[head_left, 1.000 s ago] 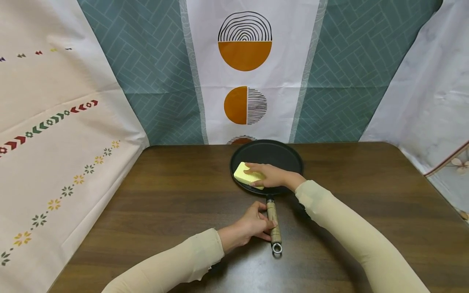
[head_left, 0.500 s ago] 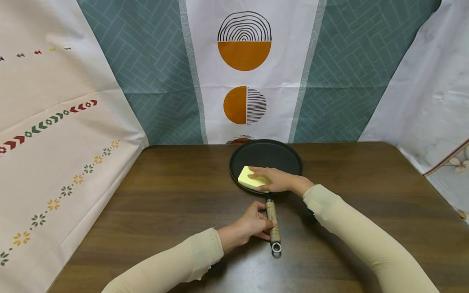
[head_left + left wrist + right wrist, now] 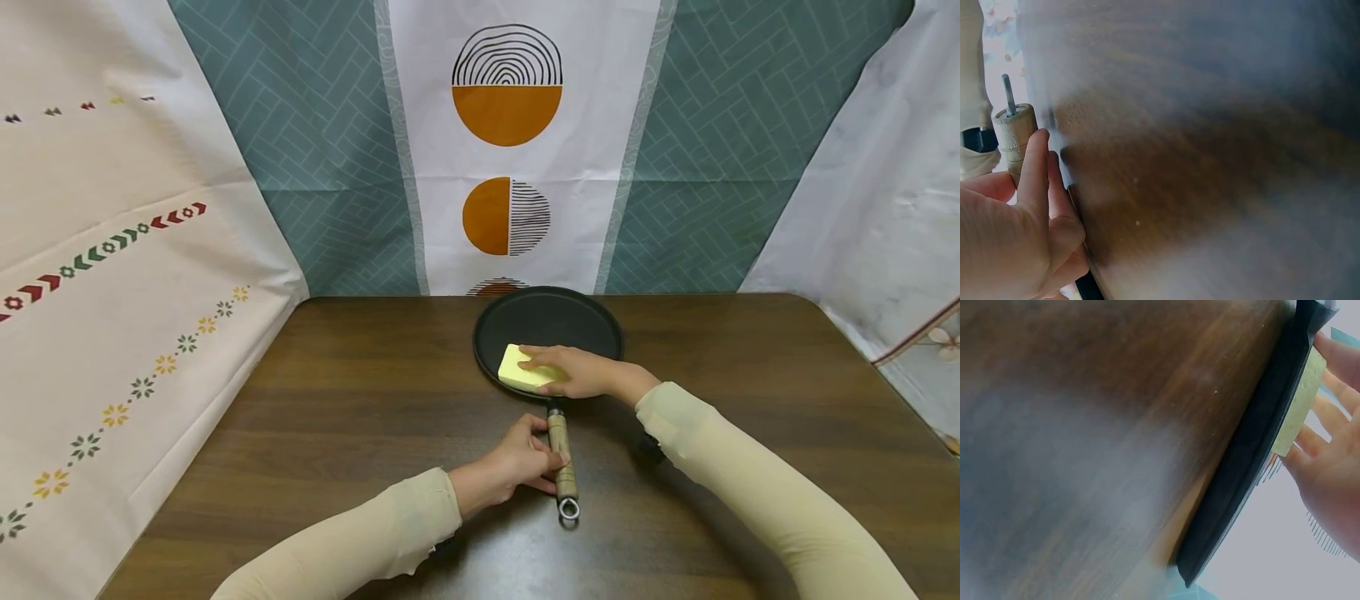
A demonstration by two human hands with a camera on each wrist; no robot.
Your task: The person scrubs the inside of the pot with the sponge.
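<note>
**Main risks: a skid at the back edge, a slip over the near rim**

Backdrop (image 3: 322, 242) hangs right behind the brown worktop (image 3: 360, 375). On it, the black pan (image 3: 551, 321) lies face up, far rim close to the back edge; a hard forward push would probably shove it into the cloth.

Person's left grip (image 3: 513, 462): fingertips pinching the wooden handle (image 3: 558, 433) from either side. Looks light, so off-centre pressure could twist the pan round.

Right grip (image 3: 581, 372): holding the sponge (image 3: 517, 372), thumb on its near side.

Sponge, pale yellow, sits on the pan just inside the near rim, by the handle joint. Pulled much nearer, it could ride over the rim; held loosely, it could slip out.
</note>
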